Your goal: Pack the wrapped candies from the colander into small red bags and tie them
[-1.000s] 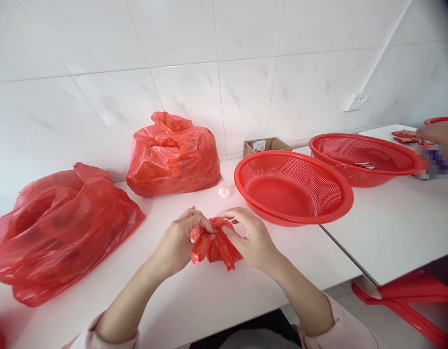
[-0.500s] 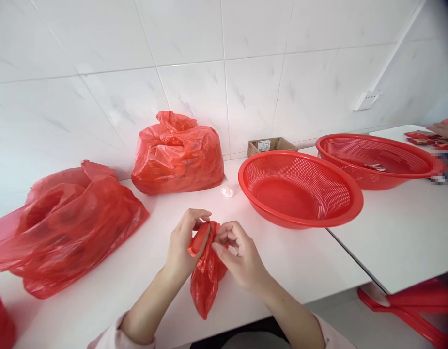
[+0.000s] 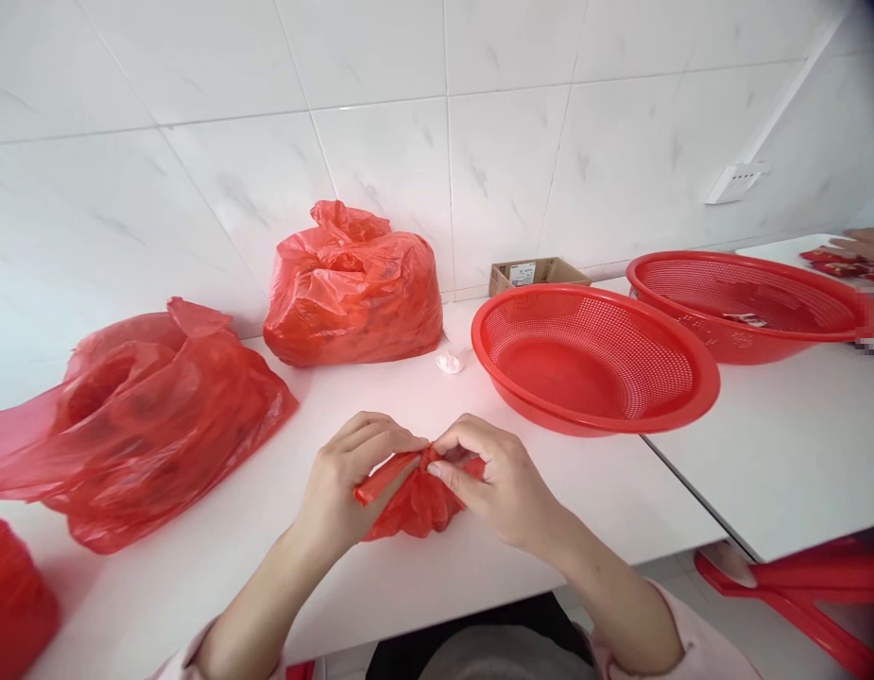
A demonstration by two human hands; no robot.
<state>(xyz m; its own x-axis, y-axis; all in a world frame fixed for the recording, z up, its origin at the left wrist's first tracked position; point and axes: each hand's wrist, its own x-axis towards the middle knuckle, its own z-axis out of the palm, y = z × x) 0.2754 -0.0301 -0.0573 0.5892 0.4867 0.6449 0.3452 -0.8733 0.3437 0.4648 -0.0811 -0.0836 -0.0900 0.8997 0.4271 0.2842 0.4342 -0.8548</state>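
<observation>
A small red plastic bag [image 3: 420,505] is bunched up between my two hands, over the white table [image 3: 522,515]. My left hand [image 3: 348,477] pinches its gathered plastic from the left, with one rolled end lying along the thumb. From the right, my right hand [image 3: 497,472] pinches the same bag near a twisted knot-like bunch [image 3: 428,458], its fingertips close to the left ones. The fingers partly cover the bag's top. What the bag holds, if anything, cannot be made out.
Large filled red bags [image 3: 355,297] [image 3: 160,425] stand at the back and left; another red bag [image 3: 11,595] is at lower left. Red colanders [image 3: 592,416] [image 3: 748,349], a cardboard box [image 3: 539,272] and crumpled white scrap [image 3: 449,362] lie beyond. A co-worker's hand [image 3: 868,244] shows far right.
My fingers have shifted on the bag's gathered top. The bag's long end, hanging toward me half a second ago, is drawn up and spread sideways. The view has swung slightly left.
</observation>
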